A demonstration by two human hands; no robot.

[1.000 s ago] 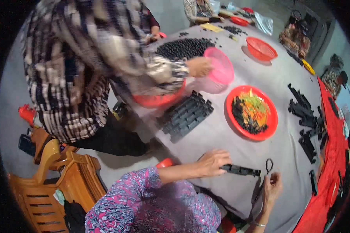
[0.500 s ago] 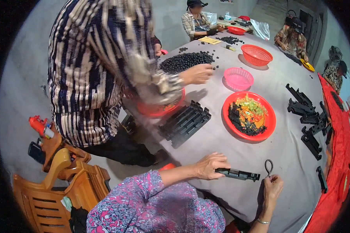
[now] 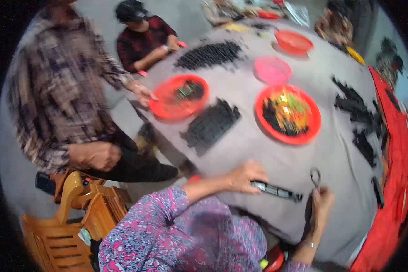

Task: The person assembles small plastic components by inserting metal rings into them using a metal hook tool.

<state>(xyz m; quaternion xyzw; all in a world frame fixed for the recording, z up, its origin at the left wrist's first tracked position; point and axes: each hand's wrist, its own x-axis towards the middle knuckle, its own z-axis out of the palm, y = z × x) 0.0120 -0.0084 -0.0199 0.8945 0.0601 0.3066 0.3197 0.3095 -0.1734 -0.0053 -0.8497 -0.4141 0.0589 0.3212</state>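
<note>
My left hand (image 3: 247, 177) grips one end of a long, narrow black plastic part (image 3: 279, 191) above the near table edge. The part has compartments along it, and its free end points right. My right hand (image 3: 322, 205) is closed around a dark tool with a looped end (image 3: 315, 175) sticking up; the rest is hidden in the fingers. The tool and the part are apart. Beyond my hands, a red plate (image 3: 317, 119) holds small orange, green and black pieces. A row of similar black parts (image 3: 211, 124) lies side by side to its left.
A person in a striped shirt (image 3: 63, 86) stands at the left, one hand on another red plate (image 3: 157, 108). Further back are a black heap (image 3: 208, 55), a pink basket (image 3: 273, 70) and a red basket (image 3: 294, 43). Black parts (image 3: 353, 106) lie near the red cloth (image 3: 394, 149). A wooden chair (image 3: 61, 240) stands lower left.
The standing person has moved back to the left, uncovering the left red plate and a seated person in dark checks. The view has shifted and blurred. My hands keep the same things.
</note>
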